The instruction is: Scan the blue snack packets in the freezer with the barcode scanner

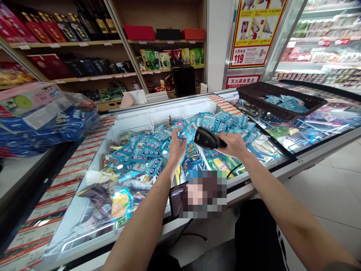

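My right hand (235, 145) is wrapped round a black barcode scanner (207, 138), its head pointing left. Just left of the scanner, my left hand (177, 146) has its fingers closed at the edge of a small blue packet (189, 131). More blue packets (145, 148) lie in a loose pile on the freezer's glass top, to the left of my left hand. Another heap of blue packets (225, 122) spreads behind and to the right of the scanner. A dark-screened device (178, 200) rests at the near edge, partly blurred out.
A dark brown basket (248, 89) with some blue packets stands on the freezer at right. Plastic-wrapped packages (45, 118) sit at left. Price labels (53, 203) line the freezer's left rim. Behind are wooden shelves (70, 44) with goods. A black cable (194, 235) hangs below the near edge.
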`<action>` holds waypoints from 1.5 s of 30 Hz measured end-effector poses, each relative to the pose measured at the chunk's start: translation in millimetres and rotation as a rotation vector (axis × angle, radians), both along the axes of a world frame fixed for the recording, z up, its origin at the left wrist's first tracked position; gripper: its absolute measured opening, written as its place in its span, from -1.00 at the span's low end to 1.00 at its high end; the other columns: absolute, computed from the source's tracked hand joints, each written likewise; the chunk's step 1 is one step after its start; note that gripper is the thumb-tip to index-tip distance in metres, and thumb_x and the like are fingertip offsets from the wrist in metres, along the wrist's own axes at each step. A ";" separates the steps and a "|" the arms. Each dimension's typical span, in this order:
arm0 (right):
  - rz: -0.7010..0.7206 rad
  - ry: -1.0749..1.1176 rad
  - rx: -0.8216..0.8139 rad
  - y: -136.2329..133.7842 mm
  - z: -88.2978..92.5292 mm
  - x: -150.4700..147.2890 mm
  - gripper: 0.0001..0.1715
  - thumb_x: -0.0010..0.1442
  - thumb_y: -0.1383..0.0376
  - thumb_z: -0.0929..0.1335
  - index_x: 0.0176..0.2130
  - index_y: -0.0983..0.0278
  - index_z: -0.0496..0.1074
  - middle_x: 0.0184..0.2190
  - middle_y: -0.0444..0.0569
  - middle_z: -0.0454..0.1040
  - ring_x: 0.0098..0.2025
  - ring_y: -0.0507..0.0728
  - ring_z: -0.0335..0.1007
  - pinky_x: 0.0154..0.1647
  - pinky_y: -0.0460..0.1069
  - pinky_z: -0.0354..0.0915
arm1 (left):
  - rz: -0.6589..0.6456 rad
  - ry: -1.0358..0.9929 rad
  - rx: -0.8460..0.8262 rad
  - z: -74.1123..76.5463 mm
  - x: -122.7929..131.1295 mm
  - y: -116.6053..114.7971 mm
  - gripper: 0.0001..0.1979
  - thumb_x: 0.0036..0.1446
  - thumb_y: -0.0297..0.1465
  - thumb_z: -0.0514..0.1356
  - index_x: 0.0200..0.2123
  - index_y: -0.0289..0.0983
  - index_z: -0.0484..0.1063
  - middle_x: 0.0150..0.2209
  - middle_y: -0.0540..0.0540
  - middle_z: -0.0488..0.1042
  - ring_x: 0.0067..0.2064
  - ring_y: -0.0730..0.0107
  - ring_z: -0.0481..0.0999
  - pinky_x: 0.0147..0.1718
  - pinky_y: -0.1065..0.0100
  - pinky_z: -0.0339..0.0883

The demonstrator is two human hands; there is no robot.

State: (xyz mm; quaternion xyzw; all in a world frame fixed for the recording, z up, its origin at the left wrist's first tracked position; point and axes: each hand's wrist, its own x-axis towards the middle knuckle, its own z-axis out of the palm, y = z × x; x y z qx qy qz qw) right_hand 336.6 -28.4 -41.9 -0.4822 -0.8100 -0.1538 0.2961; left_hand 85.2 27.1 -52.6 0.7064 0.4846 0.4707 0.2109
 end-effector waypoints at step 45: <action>-0.113 -0.022 0.003 4.3 -2.3 -4.0 -0.61 0.09 0.11 0.32 -0.11 0.25 0.39 -0.30 -0.02 0.52 -0.31 0.13 0.43 -0.35 -0.05 0.18 | 0.003 0.048 0.012 4.7 0.6 -4.0 -0.59 0.10 -0.41 0.05 0.05 -0.17 0.14 -0.49 0.06 0.10 -0.48 0.49 0.20 -0.46 0.41 0.12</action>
